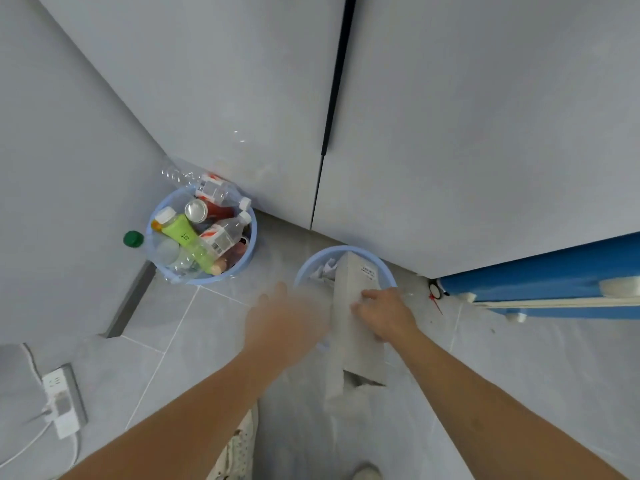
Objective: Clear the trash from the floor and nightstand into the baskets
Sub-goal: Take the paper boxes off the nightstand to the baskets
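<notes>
box: long grey cardboard box (pixel 356 327), plain matte faces, small printed label near far end, near end torn open with flaps hanging
box axis: long axis runs from near the person away toward the wall; far end tipped down into the right basket, near end sticking up and out over the floor
box location: leaning over the near rim of the round light-blue plastic basket on the right (pixel 304 268), crumpled white paper (pixel 327 266) inside beside it
right hand: right hand (pixel 384 315) on the box's right side about mid-length, fingers curled round its edge, grip closed on the box
left hand: left hand (pixel 287 318) motion-blurred, just left of the box, fingers look spread; cannot tell if touching
left basket: second round light-blue plastic basket (pixel 251 249) in the corner, full of plastic bottles and a can (pixel 196 211); well apart from the box
floor: grey tiled floor (pixel 214 327); green bottle cap (pixel 133 239) beside left basket
</notes>
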